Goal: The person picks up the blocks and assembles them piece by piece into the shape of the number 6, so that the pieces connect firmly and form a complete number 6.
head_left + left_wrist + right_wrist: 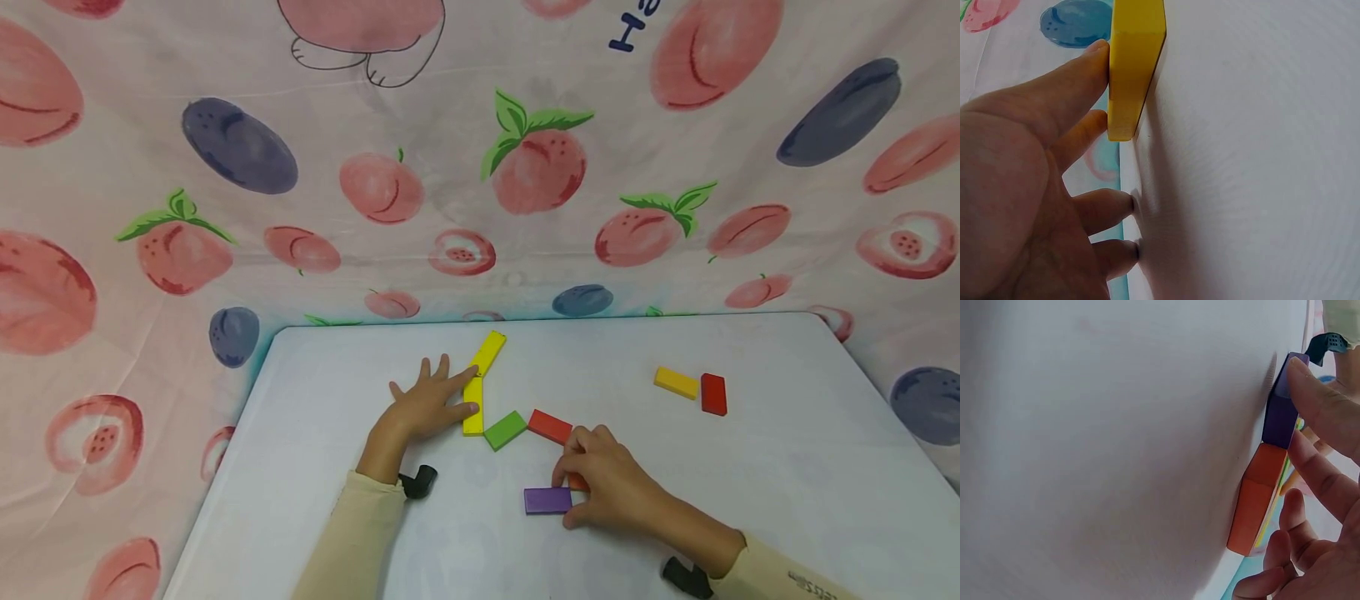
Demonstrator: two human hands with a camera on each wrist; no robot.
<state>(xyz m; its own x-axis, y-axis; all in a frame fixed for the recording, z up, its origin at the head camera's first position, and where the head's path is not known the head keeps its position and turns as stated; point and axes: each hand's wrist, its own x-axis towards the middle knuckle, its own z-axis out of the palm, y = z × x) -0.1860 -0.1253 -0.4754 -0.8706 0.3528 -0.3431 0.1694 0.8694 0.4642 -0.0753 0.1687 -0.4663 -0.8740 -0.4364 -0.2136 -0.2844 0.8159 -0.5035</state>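
Observation:
On the white tabletop lies a bent row of flat rectangular blocks: an upper yellow block [491, 350], a lower yellow block [472, 421], a green block [506, 431], a red block [550, 426], an orange block [577, 482] and a purple block [547, 501]. My left hand [427, 404] has its fingers spread, with thumb and index finger touching the yellow blocks from the left. My right hand [603, 475] pinches the purple block's right end between thumb and index finger. In the right wrist view the purple block [1280, 419] meets the orange block [1257, 500] end to end. From above, the hand covers most of the orange block.
Apart from the row, an orange-yellow block [677, 382] and another red block [714, 394] lie close together at the back right. The white tabletop [787, 492] ends at the back against a fruit-patterned cloth [525, 250].

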